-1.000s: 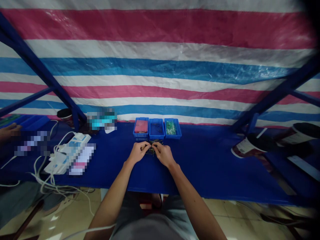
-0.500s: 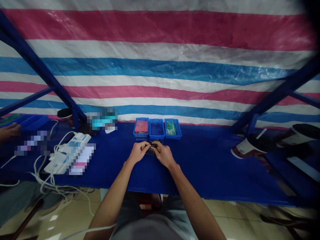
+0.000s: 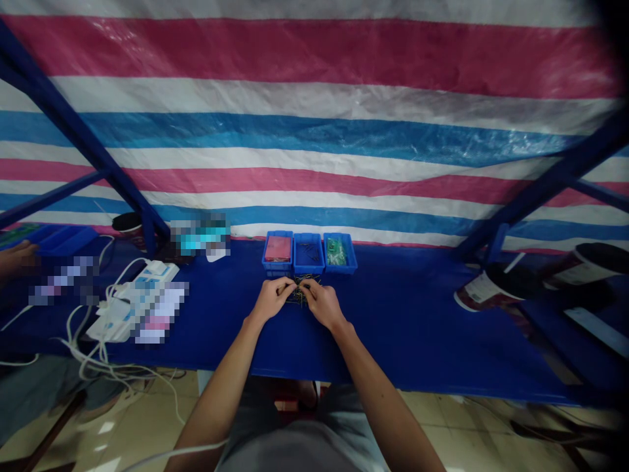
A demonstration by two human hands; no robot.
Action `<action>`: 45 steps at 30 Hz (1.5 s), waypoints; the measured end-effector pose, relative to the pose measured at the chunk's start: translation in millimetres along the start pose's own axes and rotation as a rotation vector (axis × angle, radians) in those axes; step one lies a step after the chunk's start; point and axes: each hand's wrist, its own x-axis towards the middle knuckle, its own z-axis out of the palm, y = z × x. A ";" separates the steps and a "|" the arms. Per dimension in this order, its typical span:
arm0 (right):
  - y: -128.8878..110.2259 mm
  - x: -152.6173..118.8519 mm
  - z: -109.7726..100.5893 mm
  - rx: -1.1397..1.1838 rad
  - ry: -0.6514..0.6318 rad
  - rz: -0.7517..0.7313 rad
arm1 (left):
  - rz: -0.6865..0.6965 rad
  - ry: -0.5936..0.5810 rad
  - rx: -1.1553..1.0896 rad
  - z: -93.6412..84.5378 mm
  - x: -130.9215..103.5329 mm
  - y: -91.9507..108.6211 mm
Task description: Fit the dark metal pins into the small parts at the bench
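My left hand [image 3: 272, 298] and my right hand [image 3: 323, 303] meet over a small pile of thin dark and yellowish pieces [image 3: 298, 299] on the blue table [image 3: 393, 314]. Both are closed, thumbs and fingertips pinched close together. What they grip is too small to make out. Just behind the pile stand three blue bins in a row. The left bin [image 3: 278, 266] holds flat pink-red packets, the middle bin [image 3: 308, 267] a few thin dark pieces, and the right bin [image 3: 340, 268] green circuit boards with clear wrapping.
At the left lie a white power strip [image 3: 132, 301] and tangled white cables [image 3: 101, 354]. Another person's hand [image 3: 19, 254] shows at the far left by a blue tray [image 3: 66, 241]. Lidded cups [image 3: 484, 288] and a phone [image 3: 597, 331] are at the right. Striped sheeting [image 3: 314, 144] hangs behind.
My fingertips shift slightly over the pile, and a little more of it shows between my hands. The bins stay where they were.
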 end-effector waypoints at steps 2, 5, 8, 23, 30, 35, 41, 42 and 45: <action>0.3 0.0 -0.1 0.002 -0.002 0.001 | 0.001 0.000 0.000 0.0 0.1 -0.2; 1.9 -0.1 0.6 -0.001 -0.005 -0.002 | 0.000 0.000 -0.009 -0.2 0.0 0.0; 4.0 -0.3 2.0 -0.003 0.005 0.001 | -0.002 -0.003 -0.008 -0.2 -0.2 0.1; 4.2 -0.4 2.1 -0.006 0.013 0.005 | -0.004 -0.009 0.011 -0.9 0.0 0.0; 2.8 0.5 -0.6 -0.040 0.010 0.021 | 0.005 0.009 -0.015 0.4 0.1 -2.5; 3.9 -0.2 0.5 -0.053 0.008 0.028 | 0.004 0.011 -0.017 1.3 0.3 -3.7; 3.3 -0.3 1.2 -0.054 0.009 0.019 | 0.025 0.009 0.019 0.4 0.2 -2.1; 3.2 -0.2 1.0 -0.054 0.004 0.013 | 0.026 0.007 0.021 0.5 0.1 -2.2; 4.0 0.0 0.9 -0.053 -0.004 0.000 | 0.026 0.008 0.021 1.0 0.1 -3.3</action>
